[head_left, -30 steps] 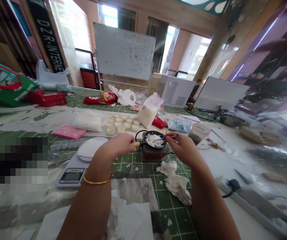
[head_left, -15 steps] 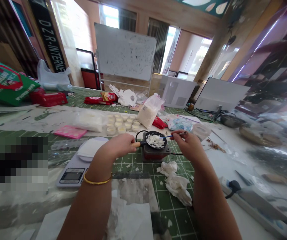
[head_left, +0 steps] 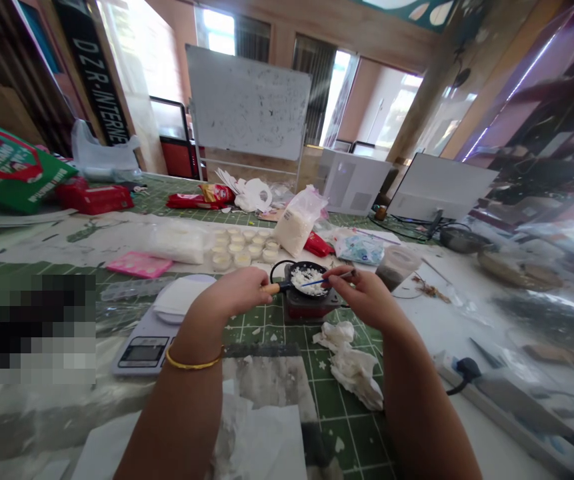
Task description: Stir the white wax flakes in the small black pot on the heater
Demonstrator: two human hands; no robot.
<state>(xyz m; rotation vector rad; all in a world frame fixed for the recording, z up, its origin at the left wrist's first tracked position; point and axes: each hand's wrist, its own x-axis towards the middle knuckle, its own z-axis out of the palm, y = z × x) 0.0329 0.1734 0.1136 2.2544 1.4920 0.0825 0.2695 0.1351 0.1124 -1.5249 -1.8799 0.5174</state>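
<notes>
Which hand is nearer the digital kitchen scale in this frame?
Left. The left hand, gripping the small black pan, sits just right of the digital kitchen scale; the right hand, pinching a thin stick, is farther off, across the pan.

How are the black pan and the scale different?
The pan is black; the scale is pale with a screen. The left hand grips the pan's wooden handle; no hand touches the scale. The pan holds white flakes; the scale holds a white dish. Both hold something white.
</notes>
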